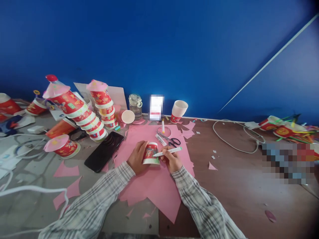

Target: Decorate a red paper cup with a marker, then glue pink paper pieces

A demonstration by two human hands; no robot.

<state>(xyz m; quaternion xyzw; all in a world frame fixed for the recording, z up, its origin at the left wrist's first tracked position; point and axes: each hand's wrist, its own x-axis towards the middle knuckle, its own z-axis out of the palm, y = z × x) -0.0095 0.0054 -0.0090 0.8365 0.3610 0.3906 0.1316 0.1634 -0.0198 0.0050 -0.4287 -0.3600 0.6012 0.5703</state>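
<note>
My left hand [136,156] is wrapped round a red patterned paper cup [151,153] that stands upside down on a pink paper sheet [154,186]. My right hand [171,160] grips a white marker pen [168,151], whose tip touches the cup's base edge on the right side. Both sleeves are checked grey. Black-handled scissors [172,141] and a small white tube [160,139] lie just beyond the cup on the pink paper.
A black phone [104,151] lies left of the pink sheet. Stacks of red cups [86,114] with pink caps lean at the left. A glass jar [136,104], a white cup [178,111], a white cable [234,141] and pink scraps lie about.
</note>
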